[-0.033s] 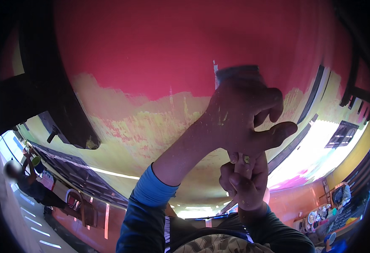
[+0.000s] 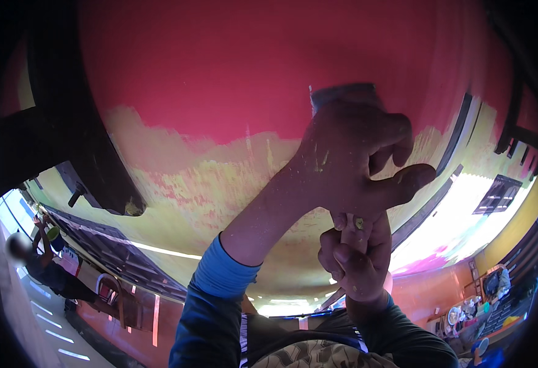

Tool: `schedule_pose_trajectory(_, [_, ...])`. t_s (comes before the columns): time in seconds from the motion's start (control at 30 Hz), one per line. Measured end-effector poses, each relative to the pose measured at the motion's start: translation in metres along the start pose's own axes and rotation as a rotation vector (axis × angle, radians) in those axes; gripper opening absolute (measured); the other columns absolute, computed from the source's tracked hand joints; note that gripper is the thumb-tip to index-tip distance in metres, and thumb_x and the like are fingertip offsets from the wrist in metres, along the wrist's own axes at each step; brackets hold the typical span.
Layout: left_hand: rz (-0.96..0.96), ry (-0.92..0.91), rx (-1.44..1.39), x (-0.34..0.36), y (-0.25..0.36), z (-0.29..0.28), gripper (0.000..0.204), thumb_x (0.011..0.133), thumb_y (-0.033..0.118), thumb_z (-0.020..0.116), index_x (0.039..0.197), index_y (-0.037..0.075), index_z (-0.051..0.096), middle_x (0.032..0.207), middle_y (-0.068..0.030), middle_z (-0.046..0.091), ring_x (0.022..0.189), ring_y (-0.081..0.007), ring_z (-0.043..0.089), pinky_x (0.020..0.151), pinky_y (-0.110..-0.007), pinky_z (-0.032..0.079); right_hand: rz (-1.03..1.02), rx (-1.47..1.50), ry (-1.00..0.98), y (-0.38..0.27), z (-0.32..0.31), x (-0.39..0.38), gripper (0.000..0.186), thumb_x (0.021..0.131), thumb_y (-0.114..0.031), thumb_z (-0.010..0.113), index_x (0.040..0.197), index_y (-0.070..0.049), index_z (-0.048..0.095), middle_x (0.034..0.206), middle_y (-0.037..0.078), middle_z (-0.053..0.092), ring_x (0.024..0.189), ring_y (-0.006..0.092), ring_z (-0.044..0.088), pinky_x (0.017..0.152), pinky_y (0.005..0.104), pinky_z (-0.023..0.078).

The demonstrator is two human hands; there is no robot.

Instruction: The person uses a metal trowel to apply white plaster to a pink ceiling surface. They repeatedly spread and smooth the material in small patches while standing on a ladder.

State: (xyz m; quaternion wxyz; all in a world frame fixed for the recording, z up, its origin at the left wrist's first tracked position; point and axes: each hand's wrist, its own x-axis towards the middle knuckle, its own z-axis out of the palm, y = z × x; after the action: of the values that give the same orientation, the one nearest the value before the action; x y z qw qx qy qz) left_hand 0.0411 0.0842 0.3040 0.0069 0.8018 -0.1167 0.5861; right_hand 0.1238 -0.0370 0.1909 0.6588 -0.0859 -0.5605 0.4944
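A wide dark-bladed scraper (image 2: 345, 92) lies against the painted wall (image 2: 220, 80), its edge on the pink paint. My left hand (image 2: 349, 153) covers the scraper from behind, closed over it with one finger curled and the thumb stretched out to the right. Most of its other fingers are hidden. Just below, my right hand (image 2: 358, 264) is closed, its fingers wrapped round the scraper's lower end, which is largely hidden. A small yellowish spot shows between the hands. Below the pink, the wall is patchy yellow and tan.
A dark wooden beam (image 2: 97, 141) runs down the left side. Far left, another person (image 2: 45, 264) stands with raised arms near a green bucket (image 2: 52, 233). A wooden chair (image 2: 112, 300) is at lower left. Mixed household items (image 2: 465, 313) crowd the lower right.
Both hands and the scraper have moved slightly up the wall. The blade edge now reaches higher into the pink, beside the top of a thin pale strip.
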Motion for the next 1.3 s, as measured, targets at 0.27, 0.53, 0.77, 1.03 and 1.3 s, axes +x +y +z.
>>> schedule_pose_trajectory(0.27, [0.062, -0.051, -0.058, 0.005, -0.004, 0.001, 0.033, 0.074, 0.034, 0.088, 0.069, 0.016, 0.061, 0.046, 0.0075, 0.046, 0.048, -0.015, 0.047, 0.056, -0.032, 0.038, -0.133, -0.082, -0.102, 0.0, -0.005, 0.009, 0.063, 0.084, 0.022, 0.048, 0.139, -0.008, 0.044, 0.122, 0.006, 0.042, 0.102, 0.0103, 0.044, 0.072, 0.0252, 0.043])
schedule_pose_trajectory(0.53, [0.022, -0.023, -0.078, 0.003, -0.004, 0.0, 0.026, 0.074, 0.023, 0.085, 0.069, 0.013, 0.061, 0.054, 0.0037, 0.05, 0.05, -0.0144, 0.045, 0.053, -0.031, 0.034, -0.09, -0.078, -0.106, 0.002, -0.005, 0.007, 0.065, 0.085, 0.02, 0.049, 0.143, -0.008, 0.043, 0.125, 0.007, 0.041, 0.106, 0.011, 0.042, 0.073, 0.0244, 0.043])
schedule_pose_trajectory(0.77, [-0.16, -0.067, -0.095, 0.008, 0.001, -0.003, 0.028, 0.075, 0.025, 0.086, 0.069, 0.014, 0.061, 0.052, 0.005, 0.048, 0.054, -0.0141, 0.047, 0.053, -0.031, 0.034, -0.059, -0.02, -0.076, -0.005, -0.001, 0.012, 0.059, 0.088, 0.016, 0.05, 0.142, -0.008, 0.04, 0.125, 0.008, 0.042, 0.068, 0.0077, 0.049, 0.054, 0.0234, 0.04])
schedule_pose_trajectory(1.03, [-0.015, 0.015, -0.019, 0.004, -0.008, -0.001, 0.034, 0.077, 0.037, 0.086, 0.072, 0.015, 0.062, 0.046, 0.006, 0.047, 0.048, -0.0143, 0.047, 0.055, -0.032, 0.038, -0.069, -0.068, -0.088, -0.007, 0.001, 0.011, 0.06, 0.089, 0.014, 0.05, 0.143, -0.011, 0.039, 0.124, 0.008, 0.043, 0.069, 0.0072, 0.05, 0.054, 0.0233, 0.04])
schedule_pose_trajectory(1.3, [0.0, 0.02, -0.085, 0.01, -0.006, -0.006, 0.025, 0.077, 0.024, 0.086, 0.073, 0.014, 0.063, 0.05, 0.0063, 0.048, 0.055, -0.0118, 0.049, 0.052, -0.031, 0.035, -0.113, -0.095, -0.061, -0.003, 0.01, 0.018, 0.054, 0.087, 0.014, 0.05, 0.135, -0.008, 0.038, 0.124, 0.013, 0.042, 0.061, 0.0087, 0.048, 0.047, 0.0231, 0.037])
